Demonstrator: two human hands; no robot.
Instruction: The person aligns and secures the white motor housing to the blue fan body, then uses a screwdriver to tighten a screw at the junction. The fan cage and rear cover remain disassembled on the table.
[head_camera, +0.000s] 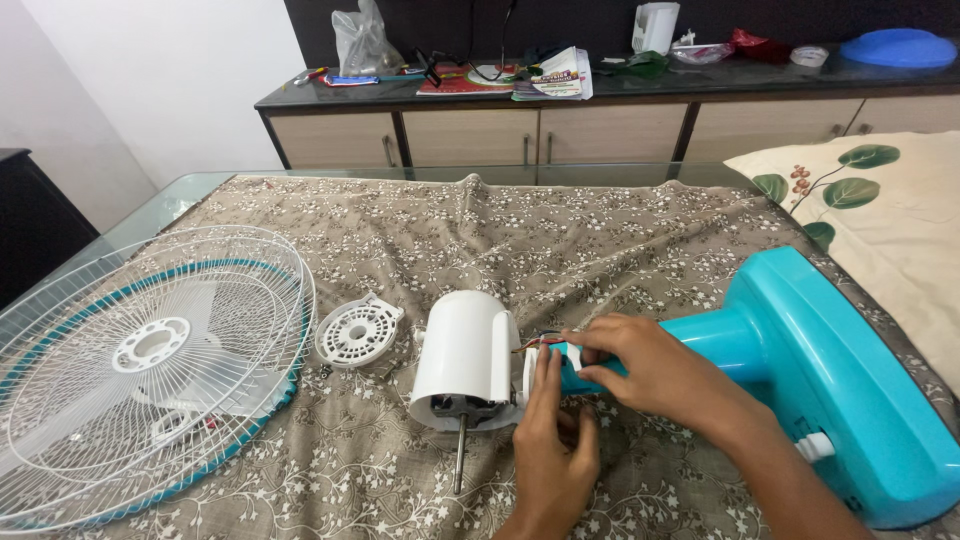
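We've got the fan's white motor housing (466, 360) lying on the floral cloth (480, 240), shaft towards us. Our right hand (650, 370) is clamped round the teal neck (715, 345) to steady it, while our left hand (552, 440) has fingers pressed at the joint. The wire guards (140, 370) sit off left.

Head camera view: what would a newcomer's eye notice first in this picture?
First, the turquoise fan stand lying on its side at the right, with both hands, left hand and right hand, at the joint where it meets the white motor housing. Next, the wire fan guards stacked at the left on the flowered brown cloth.
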